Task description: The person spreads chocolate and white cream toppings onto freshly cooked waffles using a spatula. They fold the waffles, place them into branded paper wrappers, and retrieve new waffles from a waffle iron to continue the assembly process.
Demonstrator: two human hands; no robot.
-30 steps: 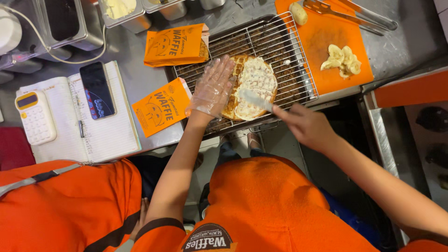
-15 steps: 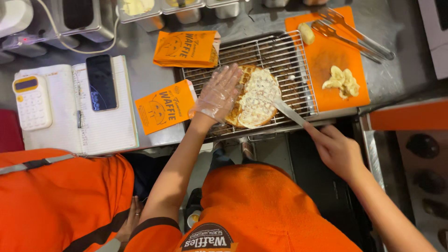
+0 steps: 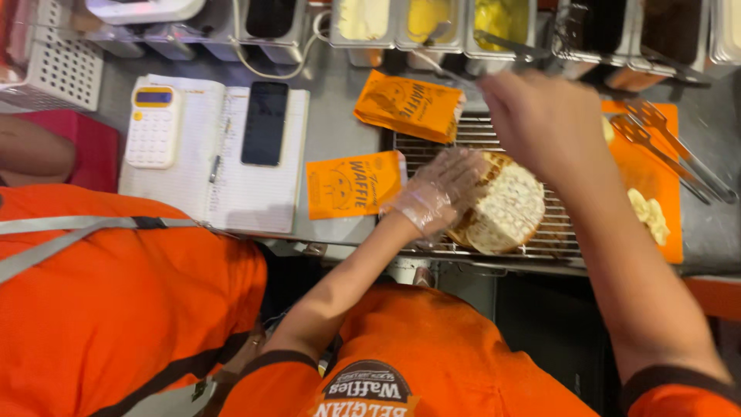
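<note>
Currently the left hand (image 3: 436,197), in a clear disposable glove, lies flat with fingers spread on the left edge of the waffle (image 3: 502,208), pinning it but not clamped around it. The right hand (image 3: 540,120) is bare and raised over the far edge of the wire rack (image 3: 556,239), fingers curled together around a thin metal utensil (image 3: 444,66) whose tip points toward the topping tubs (image 3: 432,19); its blade end is blurred and its kind cannot be told.

The waffle sits on the wire rack near the front rail of the bench (image 3: 340,116), just left of the orange cutting board (image 3: 664,193). Its upper face is covered with a pale spread.

Procedure, as judged from this position: keep the gloved palm light and confined to the uncoated rim, so the spread is not smeared. Load the utensil sparingly and wipe excess on the tub edge. Apply in strokes away from the holding fingers.

Orientation: the waffle is close to round, so its long axis is weak; it appears slightly elongated from near-left to far-right, tilted a little off the rack wires.

Two orange paper sleeves (image 3: 351,185) lie left of the rack; tongs (image 3: 671,147) rest on the cutting board.
</note>
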